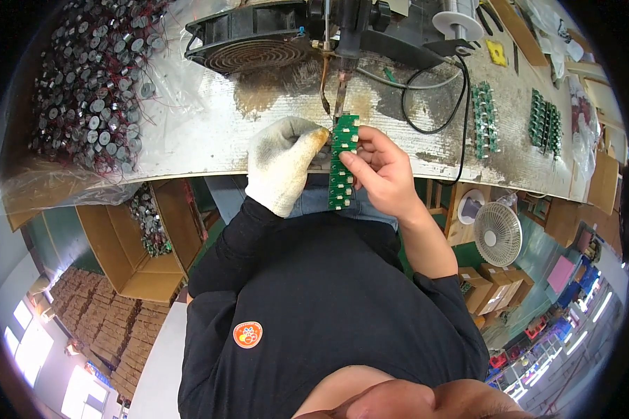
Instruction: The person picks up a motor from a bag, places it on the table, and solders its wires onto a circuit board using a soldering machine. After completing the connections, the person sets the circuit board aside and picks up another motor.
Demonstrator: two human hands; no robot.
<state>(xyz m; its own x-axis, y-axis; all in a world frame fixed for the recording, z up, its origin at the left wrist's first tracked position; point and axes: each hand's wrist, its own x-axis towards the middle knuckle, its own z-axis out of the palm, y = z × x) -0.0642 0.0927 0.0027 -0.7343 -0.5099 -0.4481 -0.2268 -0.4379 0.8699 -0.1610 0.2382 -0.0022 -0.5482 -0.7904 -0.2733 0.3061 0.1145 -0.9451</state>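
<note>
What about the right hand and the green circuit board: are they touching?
Touching. The head view shows the right hand gripping the green circuit board, thumb on its face.

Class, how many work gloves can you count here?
1: the white glove on the left hand. The right hand, gripping the green circuit-board strip, is bare. More could be hidden.

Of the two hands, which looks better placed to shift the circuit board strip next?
Probably the right hand: its thumb presses on the green circuit board strip, fingers behind. The gloved left hand has its thumb near the soldering iron tip.
</note>
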